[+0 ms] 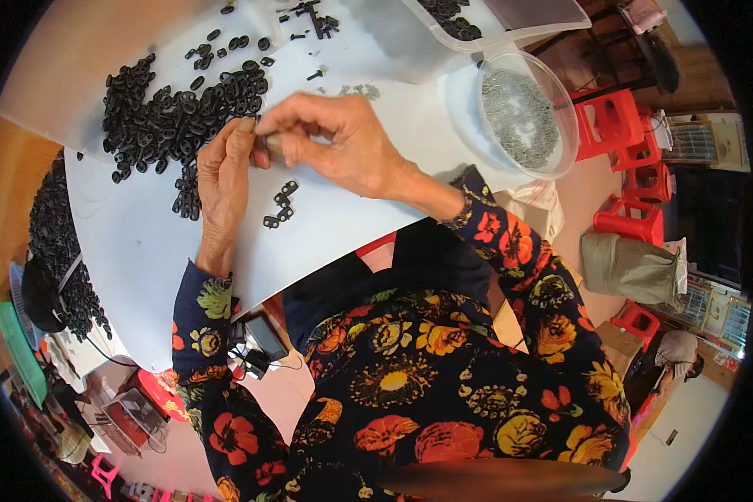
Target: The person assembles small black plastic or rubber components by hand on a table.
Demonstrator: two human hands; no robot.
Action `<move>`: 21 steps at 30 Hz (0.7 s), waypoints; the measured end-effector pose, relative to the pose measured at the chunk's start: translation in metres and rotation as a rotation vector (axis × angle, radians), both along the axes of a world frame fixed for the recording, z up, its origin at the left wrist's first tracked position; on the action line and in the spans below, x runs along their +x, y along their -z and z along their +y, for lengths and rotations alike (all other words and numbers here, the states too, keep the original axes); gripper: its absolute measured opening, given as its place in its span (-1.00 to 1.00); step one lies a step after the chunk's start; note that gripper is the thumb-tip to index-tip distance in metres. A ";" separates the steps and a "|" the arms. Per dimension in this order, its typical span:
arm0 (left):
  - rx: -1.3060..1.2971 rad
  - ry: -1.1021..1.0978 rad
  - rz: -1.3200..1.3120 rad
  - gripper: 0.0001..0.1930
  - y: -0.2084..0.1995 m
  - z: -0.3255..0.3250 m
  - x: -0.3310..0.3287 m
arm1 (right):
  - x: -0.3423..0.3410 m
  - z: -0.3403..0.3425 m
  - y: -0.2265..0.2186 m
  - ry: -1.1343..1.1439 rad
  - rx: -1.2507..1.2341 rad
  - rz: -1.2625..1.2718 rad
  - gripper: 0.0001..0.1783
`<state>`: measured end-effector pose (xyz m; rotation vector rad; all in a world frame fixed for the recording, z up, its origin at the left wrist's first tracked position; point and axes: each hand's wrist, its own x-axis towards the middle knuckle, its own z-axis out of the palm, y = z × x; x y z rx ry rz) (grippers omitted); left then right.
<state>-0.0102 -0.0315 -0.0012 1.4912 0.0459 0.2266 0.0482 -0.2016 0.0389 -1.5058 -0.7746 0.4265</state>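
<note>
My left hand (223, 180) and my right hand (347, 142) meet over the white tabletop (343, 217), both with fingers pinched. Whatever sits between the fingertips is too small and covered to make out. Just beyond and left of them spreads a heap of small black oval plastic pieces (184, 113) with holes. A short row of joined black pieces (281, 204) lies below my right hand. Past the fingers are a single black screw-like pin (315, 74) and a few small clear or silvery bits (360, 90).
A round clear tub (523, 117) of small silvery pieces stands at the right. Behind it, a clear bin (510, 29) holds more black parts. More black pieces (58, 243) pile up beyond the table's left edge. Red plastic stools (607, 125) and a sack (632, 266) stand to the right.
</note>
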 end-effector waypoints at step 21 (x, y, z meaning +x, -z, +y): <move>-0.284 -0.164 -0.164 -0.76 0.002 0.022 0.013 | 0.038 0.014 -0.022 0.107 -0.214 -0.822 -0.81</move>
